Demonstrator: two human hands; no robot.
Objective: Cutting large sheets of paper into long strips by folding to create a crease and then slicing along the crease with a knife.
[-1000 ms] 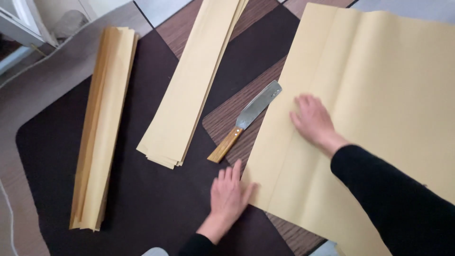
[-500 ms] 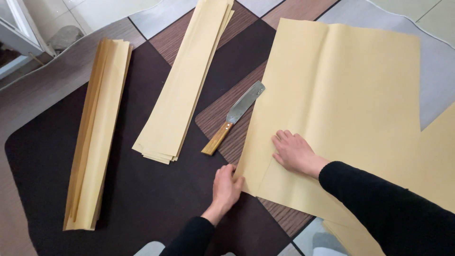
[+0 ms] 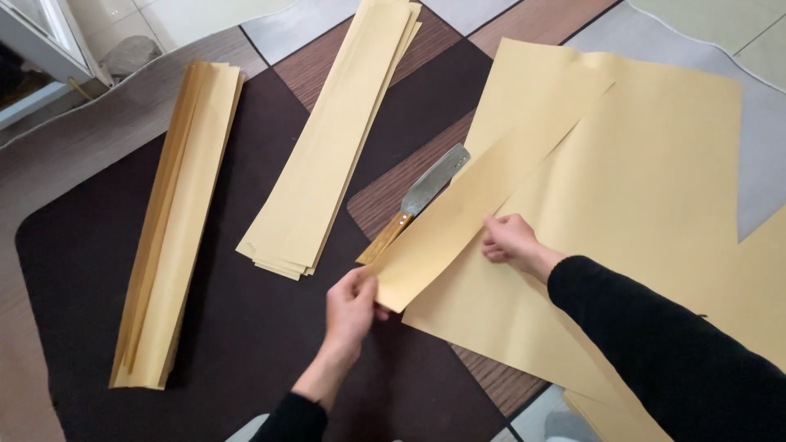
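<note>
Lifted since half a second ago, the near-left edge of the big yellow paper sheet [image 3: 622, 205] now stands folded over as a long flap where it lay flat before, and it partly covers the blade of the cleaver-style knife [image 3: 422, 200]. I've got my left hand [image 3: 350, 309] pinching the flap's near corner between thumb and fingers, and my right hand [image 3: 509, 242] gripping the flap's edge further along, fingers curled onto the paper. The sheet itself lies on the floor at right, over the dark mat [image 3: 246, 344] and the wood-pattern tiles.

I judge the step to be folding a strip-width band along the sheet's edge. Next I'd want both hands to bring the flap edge down parallel to the sheet's side and press a straight crease.

For room: the knife sits just beside and partly under the flap, its wooden handle pointing toward my left hand, so I'd mind that. A stack of cut paper strips [image 3: 332, 147] lies near on the left, a second folded bundle [image 3: 176, 221] well apart beyond it. Bare mat lies between them.
</note>
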